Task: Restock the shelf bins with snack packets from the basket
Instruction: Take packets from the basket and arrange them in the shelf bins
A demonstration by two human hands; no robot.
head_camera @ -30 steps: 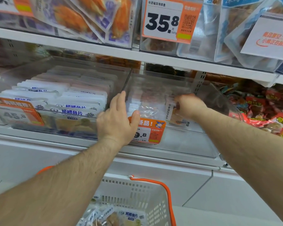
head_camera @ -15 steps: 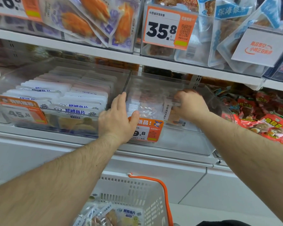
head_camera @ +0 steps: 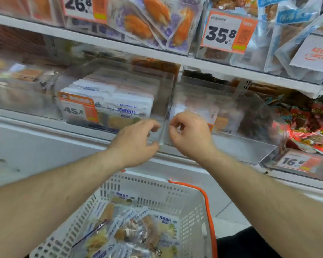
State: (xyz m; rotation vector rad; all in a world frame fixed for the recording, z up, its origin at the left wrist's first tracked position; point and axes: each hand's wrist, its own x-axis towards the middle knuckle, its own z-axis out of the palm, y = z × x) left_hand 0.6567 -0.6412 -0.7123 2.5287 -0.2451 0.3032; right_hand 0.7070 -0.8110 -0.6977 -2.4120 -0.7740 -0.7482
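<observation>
Both my hands are empty right now, left hand (head_camera: 136, 140) and right hand (head_camera: 189, 135) loosely curled at the bin (head_camera: 222, 138) front. Packets (head_camera: 138, 229) sit in the basket (head_camera: 190, 207) below. Yanking the bin could spill it.

Left bin (head_camera: 157, 79): packed w/ upright packets (head_camera: 108, 97) front to back; little room above them, under the upper shelf (head_camera: 119, 48). Right bin (head_camera: 250, 146): mostly bare floor, few packets at rear; open from above. Both hands (head_camera: 132, 142) (head_camera: 192, 135) crowd the divider wall. Basket (head_camera: 157, 185) below: open top, orange handle (head_camera: 207, 205) along its right side.
</observation>
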